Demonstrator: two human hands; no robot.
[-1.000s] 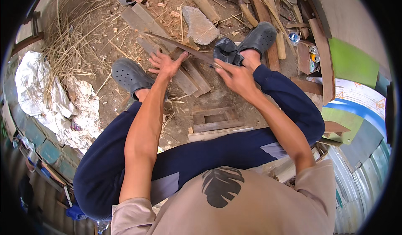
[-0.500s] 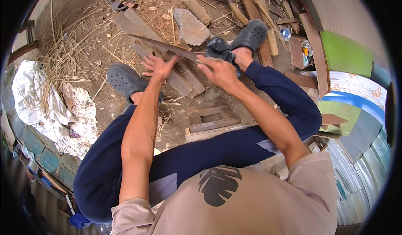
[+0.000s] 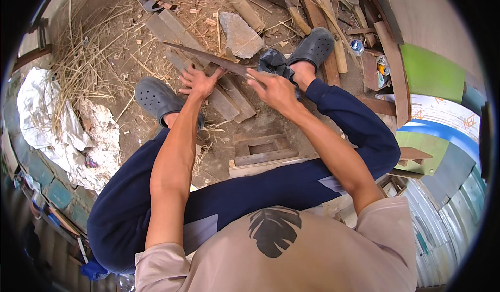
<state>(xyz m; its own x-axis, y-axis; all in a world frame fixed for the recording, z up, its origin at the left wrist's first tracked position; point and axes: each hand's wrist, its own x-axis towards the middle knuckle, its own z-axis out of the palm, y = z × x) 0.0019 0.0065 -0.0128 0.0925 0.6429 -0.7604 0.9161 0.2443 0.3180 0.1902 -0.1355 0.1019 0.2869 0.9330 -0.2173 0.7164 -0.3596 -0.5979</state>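
Observation:
A long, thin handsaw (image 3: 213,58) slants across wooden planks (image 3: 229,95) on the ground between my feet. My right hand (image 3: 276,89) is closed round its near end, and the handle is hidden in the grip. My left hand (image 3: 199,82) lies on the planks with its fingers spread, the thumb close to the blade. Black crumpled material, like a plastic bag (image 3: 273,61), sits just beyond my right hand.
A flat grey stone (image 3: 241,34) lies beyond the saw. Dry straw (image 3: 99,73) and a white cloth sack (image 3: 49,112) are at left. Scrap boards (image 3: 393,73) stand at right. A small wooden frame (image 3: 263,150) lies near my leg. A hatchet-like tool (image 3: 151,5) lies at the far left.
The view has shifted slightly. Both hands, the saw and the planks keep nearly the same places; any stroke of the saw is too small to tell.

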